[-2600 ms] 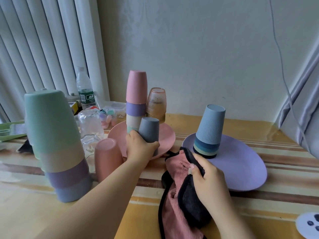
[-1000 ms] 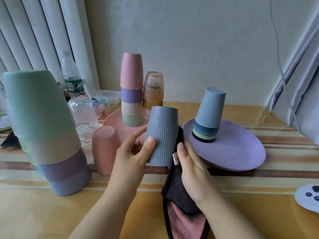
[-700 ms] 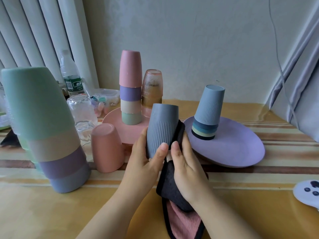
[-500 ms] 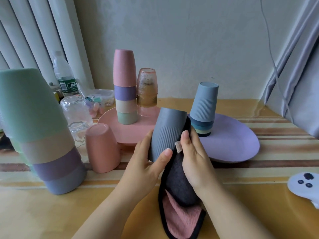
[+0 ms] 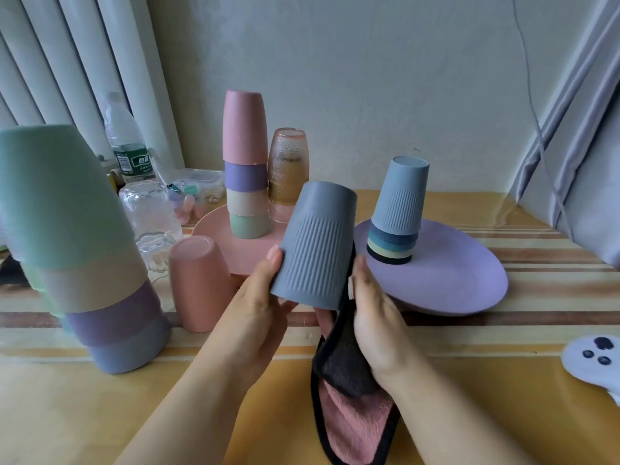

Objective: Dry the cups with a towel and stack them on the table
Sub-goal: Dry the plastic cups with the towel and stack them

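Head view: a ribbed grey cup (image 5: 315,245) was held upside down and tilted above the table (image 5: 235,397), gripped by the left hand (image 5: 258,297) with its thumb on the ribbing. A towel (image 5: 349,391) was pressed against the cup's side at 3 o'clock by the right hand (image 5: 375,310). A stack of cups (image 5: 397,209) stood on a purple plate (image 5: 463,280) at 2 o'clock.

Two plates: one pink plate (image 5: 214,229), one purple plate (image 5: 463,280). Three upside-down cup stacks: four-cup near-left stack (image 5: 80,250), four-cup pink-topped stack (image 5: 245,169), ribbed blue-topped stack (image 5: 397,213) with cup count unclear. Single pieces: one grey ribbed cup (image 5: 315,246), one pink cup (image 5: 199,283), one amber glass (image 5: 288,172), one water bottle (image 5: 125,142), one towel (image 5: 352,391).
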Tool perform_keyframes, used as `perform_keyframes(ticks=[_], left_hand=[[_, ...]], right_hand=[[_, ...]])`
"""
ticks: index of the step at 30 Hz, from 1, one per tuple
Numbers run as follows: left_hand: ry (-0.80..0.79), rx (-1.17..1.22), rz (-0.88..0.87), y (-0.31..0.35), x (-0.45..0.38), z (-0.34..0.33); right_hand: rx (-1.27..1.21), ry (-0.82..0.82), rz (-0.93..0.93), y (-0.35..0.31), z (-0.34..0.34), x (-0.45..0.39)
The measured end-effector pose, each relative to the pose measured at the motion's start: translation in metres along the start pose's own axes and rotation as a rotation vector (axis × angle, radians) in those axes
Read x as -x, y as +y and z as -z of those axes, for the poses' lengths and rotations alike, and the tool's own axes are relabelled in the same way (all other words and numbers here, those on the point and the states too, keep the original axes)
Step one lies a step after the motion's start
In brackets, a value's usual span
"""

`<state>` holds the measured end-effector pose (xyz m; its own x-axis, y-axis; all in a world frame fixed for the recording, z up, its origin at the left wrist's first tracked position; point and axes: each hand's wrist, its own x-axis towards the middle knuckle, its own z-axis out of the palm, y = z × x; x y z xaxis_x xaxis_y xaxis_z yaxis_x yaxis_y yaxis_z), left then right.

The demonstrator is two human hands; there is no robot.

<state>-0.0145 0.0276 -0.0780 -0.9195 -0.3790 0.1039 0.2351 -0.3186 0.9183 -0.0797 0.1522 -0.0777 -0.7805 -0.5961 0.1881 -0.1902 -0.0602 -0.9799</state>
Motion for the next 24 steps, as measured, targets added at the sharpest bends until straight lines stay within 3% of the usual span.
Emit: perform_keyframes(ticks=[4,7,11,15,19,24], left_hand=[[0.201,-0.158,-0.065,-0.002,-0.001,0.002],[0.297,-0.321,-0.219,-0.006,0.002,-0.003],[0.174,-0.399,-0.212,-0.005,0.010,-0.015],[0.179,-0.514,-0.180,-0.007,0.009,-0.010],[0.108,-0.552,-0.147,-0.006,0.010,-0.010],[-0.087,-0.593,-0.054,-0.005,0.013,-0.009]], right_hand=[[0.069,0.067,0.008,-0.002,0.000,-0.001],[0.025,0.095,0.010,0.003,0.002,-0.004],[-0.042,0.029,0.075,0.007,-0.003,-0.006],[-0.030,-0.020,0.151,0.004,-0.006,-0.003],[-0.003,0.043,0.234,-0.002,-0.002,-0.003],[-0.185,0.155,0.122,0.001,0.022,-0.013]])
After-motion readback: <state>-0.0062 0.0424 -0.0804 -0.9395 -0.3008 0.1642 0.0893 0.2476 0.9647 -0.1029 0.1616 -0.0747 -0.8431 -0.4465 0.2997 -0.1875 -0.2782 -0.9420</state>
